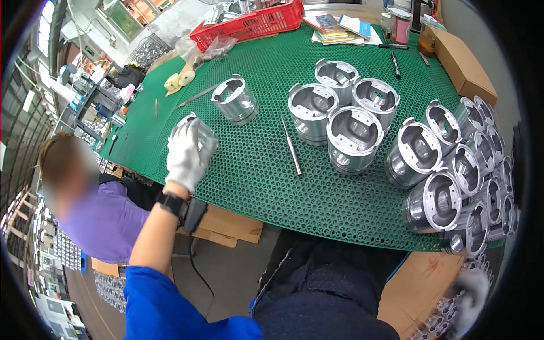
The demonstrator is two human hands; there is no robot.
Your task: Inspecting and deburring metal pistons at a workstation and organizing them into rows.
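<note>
My left hand [188,154], in a white glove, grips a shiny metal piston [208,141] that stands on the green mat [249,187] near the table's left part. Just beyond it another piston [235,102] stands alone. My right hand [471,303], also gloved, is low at the far right, below the table edge. It is smeared by motion, so its fingers do not show clearly. Close to it are several pistons [439,324] in a cardboard box [416,283].
Mid-table stands a cluster of pistons [355,139]; more crowd the right edge [433,201]. A metal rod [291,146] lies between. Behind are a red crate [249,28], booklets [337,28], a marker [395,65] and a cardboard box [464,65]. A person in purple [105,218] sits at left.
</note>
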